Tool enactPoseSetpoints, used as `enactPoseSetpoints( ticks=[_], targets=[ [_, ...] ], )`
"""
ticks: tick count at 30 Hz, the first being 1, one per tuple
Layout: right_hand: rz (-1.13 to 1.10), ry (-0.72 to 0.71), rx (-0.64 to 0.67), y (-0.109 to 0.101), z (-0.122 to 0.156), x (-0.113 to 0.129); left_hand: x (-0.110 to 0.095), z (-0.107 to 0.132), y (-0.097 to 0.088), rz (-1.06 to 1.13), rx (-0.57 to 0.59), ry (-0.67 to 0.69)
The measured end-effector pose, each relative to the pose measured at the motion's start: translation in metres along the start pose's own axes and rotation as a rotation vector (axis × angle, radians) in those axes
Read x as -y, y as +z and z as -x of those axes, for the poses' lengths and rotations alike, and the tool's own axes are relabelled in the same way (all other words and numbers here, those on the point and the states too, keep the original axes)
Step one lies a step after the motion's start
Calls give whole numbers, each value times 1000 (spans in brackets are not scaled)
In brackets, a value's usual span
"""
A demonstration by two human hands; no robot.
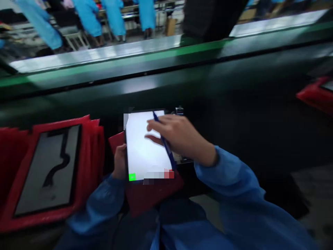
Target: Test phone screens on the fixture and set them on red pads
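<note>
A tablet [145, 146] with a bright white screen is tilted up in front of me. A green patch shows in its lower left corner, and its lower right part is blurred out. My left hand [119, 161] grips the tablet's left edge, mostly hidden behind it. Over the right side of the screen is my right hand [179, 133], with a slim blue pen [169, 154] held slantwise in it. Thumb and index finger are slightly apart; whether the pen touches the glass I cannot tell. A red sheet or sleeve [153, 196] lies under the tablet.
At left, red padded sleeves [97, 149] are stacked, with a grey-screened tablet [56, 166] on top. Another red sleeve [316, 93] lies far right. A dark green conveyor-like surface [104, 85] runs across ahead. People in blue coats [88, 17] are beyond it.
</note>
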State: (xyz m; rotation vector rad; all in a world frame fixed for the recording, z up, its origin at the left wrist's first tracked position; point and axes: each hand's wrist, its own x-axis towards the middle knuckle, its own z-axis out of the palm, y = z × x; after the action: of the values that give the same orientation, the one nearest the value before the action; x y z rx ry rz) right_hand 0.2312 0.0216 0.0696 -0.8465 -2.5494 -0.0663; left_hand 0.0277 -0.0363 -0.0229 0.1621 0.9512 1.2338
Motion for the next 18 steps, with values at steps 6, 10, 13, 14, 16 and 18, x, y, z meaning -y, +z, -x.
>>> enactPoseSetpoints(
  ticks=[6, 10, 13, 14, 16, 18],
  targets=[
    [-31, -219, 203, 48, -5, 26, -6, -4, 8, 64, -69, -6],
    [19, -268, 166, 42, -8, 20, -9, -7, 0, 149, 15, -5],
    [1, -259, 78, 24, -6, 17, -9, -8, -3, 155, 23, 56],
    [-32, -229, 27, 15, -4, 16, -10, -8, -2, 147, -1, 77],
    [-106, -123, -113, -2, 2, 16, -11, -6, 1, 132, -53, 99],
    [-178, 48, -338, -15, 12, 14, -13, -3, 4, 132, -91, 106]
  ],
)
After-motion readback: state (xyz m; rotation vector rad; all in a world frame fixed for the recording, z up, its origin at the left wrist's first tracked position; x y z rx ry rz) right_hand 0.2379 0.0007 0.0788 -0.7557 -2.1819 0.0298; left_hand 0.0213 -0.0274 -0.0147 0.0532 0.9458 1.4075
